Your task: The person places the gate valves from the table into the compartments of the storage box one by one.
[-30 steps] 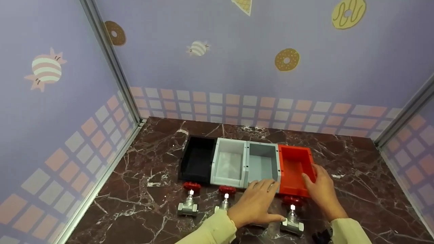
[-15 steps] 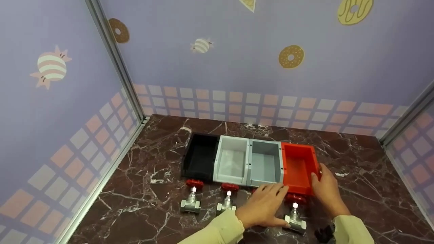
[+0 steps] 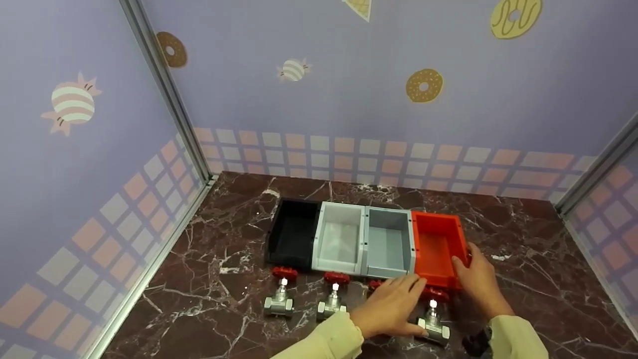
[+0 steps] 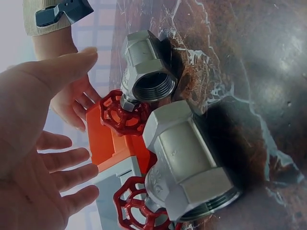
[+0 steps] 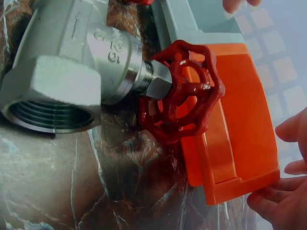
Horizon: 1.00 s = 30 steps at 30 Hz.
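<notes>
My right hand (image 3: 479, 281) is at the right wall of the orange-red bin (image 3: 438, 244). Its fingers touch the bin's outer corner in the right wrist view, and the thumb stands apart from the rim. My left hand (image 3: 391, 305), fingers spread and nearly straight, is over the gate valves in front of the bins. It holds nothing in the left wrist view. The rightmost gate valve (image 3: 432, 326), silver with a red handwheel (image 5: 184, 91), stands just right of its thumb. Another gate valve (image 4: 184, 163) is largely hidden beneath this hand in the head view.
Left of the orange-red bin, joined side by side, are a grey bin (image 3: 389, 244), a white bin (image 3: 340, 239) and a black bin (image 3: 294, 232). Two more gate valves, a left one (image 3: 279, 301) and a middle one (image 3: 331, 304), lie on the dark marbled table (image 3: 209, 299). Patterned walls (image 3: 309, 109) enclose it.
My left hand has shifted slightly right and toward me, off the grey bin's front edge in the head view. The right hand stays at the orange-red bin's right wall.
</notes>
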Each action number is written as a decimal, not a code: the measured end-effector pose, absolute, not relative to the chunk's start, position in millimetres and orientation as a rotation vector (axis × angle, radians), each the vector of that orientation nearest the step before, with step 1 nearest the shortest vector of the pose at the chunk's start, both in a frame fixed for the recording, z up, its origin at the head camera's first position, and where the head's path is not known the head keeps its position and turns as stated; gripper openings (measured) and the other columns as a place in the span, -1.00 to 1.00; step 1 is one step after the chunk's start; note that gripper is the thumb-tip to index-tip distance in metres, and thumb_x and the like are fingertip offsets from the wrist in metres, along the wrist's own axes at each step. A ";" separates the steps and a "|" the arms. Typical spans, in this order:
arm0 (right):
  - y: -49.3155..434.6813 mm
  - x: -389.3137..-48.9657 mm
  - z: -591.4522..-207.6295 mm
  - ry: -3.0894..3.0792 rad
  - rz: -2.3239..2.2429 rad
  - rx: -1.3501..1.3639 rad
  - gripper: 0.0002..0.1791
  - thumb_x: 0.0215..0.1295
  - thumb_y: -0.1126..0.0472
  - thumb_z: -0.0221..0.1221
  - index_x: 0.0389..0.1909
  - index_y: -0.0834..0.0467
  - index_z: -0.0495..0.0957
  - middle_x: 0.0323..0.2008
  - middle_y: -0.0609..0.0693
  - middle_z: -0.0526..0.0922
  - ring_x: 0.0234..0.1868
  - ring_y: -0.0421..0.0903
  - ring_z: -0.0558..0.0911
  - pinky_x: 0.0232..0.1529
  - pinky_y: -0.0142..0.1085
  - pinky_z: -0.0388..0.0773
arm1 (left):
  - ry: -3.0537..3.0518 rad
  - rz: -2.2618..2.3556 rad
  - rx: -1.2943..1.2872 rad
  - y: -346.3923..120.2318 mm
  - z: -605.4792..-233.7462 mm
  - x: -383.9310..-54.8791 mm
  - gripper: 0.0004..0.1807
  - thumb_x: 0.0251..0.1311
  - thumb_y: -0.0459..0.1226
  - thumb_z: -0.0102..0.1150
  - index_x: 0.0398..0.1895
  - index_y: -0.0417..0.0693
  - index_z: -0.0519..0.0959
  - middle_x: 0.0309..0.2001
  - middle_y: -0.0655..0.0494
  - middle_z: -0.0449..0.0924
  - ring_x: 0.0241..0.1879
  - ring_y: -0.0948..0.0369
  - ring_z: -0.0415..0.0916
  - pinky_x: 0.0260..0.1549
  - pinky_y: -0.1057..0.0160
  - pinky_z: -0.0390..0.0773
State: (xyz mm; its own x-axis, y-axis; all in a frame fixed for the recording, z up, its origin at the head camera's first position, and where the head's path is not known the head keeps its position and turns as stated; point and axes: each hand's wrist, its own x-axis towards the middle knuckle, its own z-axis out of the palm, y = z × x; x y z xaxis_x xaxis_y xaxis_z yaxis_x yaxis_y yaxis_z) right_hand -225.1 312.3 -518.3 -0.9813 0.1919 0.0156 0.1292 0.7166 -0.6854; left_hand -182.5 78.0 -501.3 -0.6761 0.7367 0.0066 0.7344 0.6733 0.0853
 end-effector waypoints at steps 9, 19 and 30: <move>313.9 -225.9 -523.1 -2.826 1.061 -0.256 -0.40 0.41 0.21 -0.01 0.34 0.45 0.12 0.08 0.51 0.47 0.04 0.37 0.52 0.12 0.20 0.41 | 2.888 0.103 1.270 90.4 -504.4 -185.9 0.25 -0.31 0.39 0.35 0.47 0.07 0.08 0.41 0.23 0.19 0.39 0.27 0.22 0.31 0.29 0.30; 316.4 -231.3 -524.9 -2.847 1.093 -0.252 -0.44 0.47 0.29 -0.17 0.40 0.44 0.05 0.20 0.55 0.35 0.14 0.43 0.45 0.21 0.24 0.32 | 2.848 0.113 1.247 99.0 -510.0 -187.3 0.30 -0.40 0.27 0.51 0.49 0.13 0.06 0.44 0.23 0.15 0.40 0.28 0.21 0.28 0.24 0.34; 318.5 -233.6 -527.7 -2.855 1.076 -0.225 -0.45 0.47 0.31 -0.20 0.41 0.44 0.04 0.22 0.56 0.33 0.17 0.43 0.43 0.21 0.24 0.32 | 2.878 0.067 1.280 105.0 -516.1 -188.1 0.26 -0.41 0.26 0.53 0.45 0.14 0.12 0.35 0.29 0.24 0.30 0.31 0.31 0.16 0.29 0.43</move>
State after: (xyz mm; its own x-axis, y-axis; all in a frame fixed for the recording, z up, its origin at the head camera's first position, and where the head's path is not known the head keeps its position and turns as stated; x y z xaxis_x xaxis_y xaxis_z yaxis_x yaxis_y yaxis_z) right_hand -233.6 318.5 -527.7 -0.9858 0.1659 0.0257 0.1076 0.7423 -0.6614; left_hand -188.1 105.0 -516.1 -0.6697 0.7422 0.0254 0.7426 0.6688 0.0355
